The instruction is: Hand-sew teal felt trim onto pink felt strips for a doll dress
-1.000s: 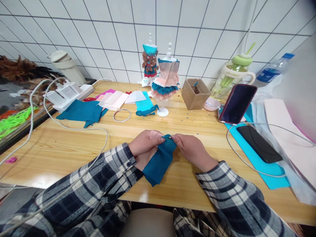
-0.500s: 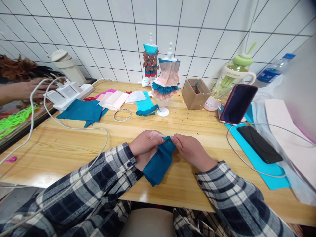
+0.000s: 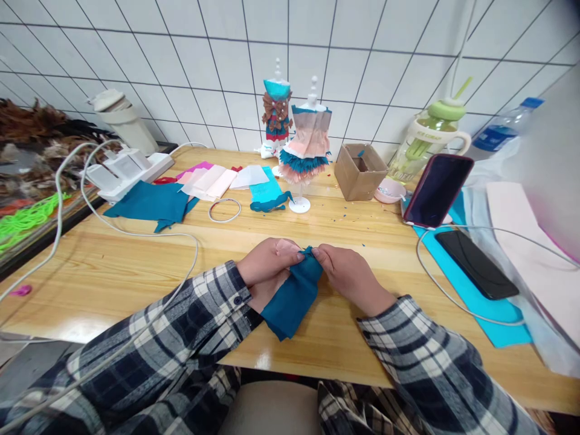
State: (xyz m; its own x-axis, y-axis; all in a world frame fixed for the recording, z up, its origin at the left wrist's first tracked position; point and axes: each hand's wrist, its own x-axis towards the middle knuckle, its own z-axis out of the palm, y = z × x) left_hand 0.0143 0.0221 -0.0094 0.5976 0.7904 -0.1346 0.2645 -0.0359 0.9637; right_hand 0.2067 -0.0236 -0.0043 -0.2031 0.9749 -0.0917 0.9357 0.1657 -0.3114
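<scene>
My left hand (image 3: 265,264) and my right hand (image 3: 347,272) meet above the near part of the wooden table (image 3: 113,266). Both pinch the top edge of a teal piece of fabric (image 3: 290,299), which hangs down toward me between my wrists. A small pink scrap (image 3: 286,245) shows on top of my left hand's fingers. My sleeves are dark plaid.
Two small dress forms (image 3: 309,145) in pink and teal stand at the back, beside a cardboard box (image 3: 360,172) and a green-lidded jug (image 3: 426,142). Fabric pieces (image 3: 154,202), a white ring (image 3: 223,210) and a white cable (image 3: 136,232) lie left. Two phones (image 3: 437,188) sit right.
A co-worker's hand that reached in at the far left half a second ago has gone. My hands have barely shifted on the teal fabric.
</scene>
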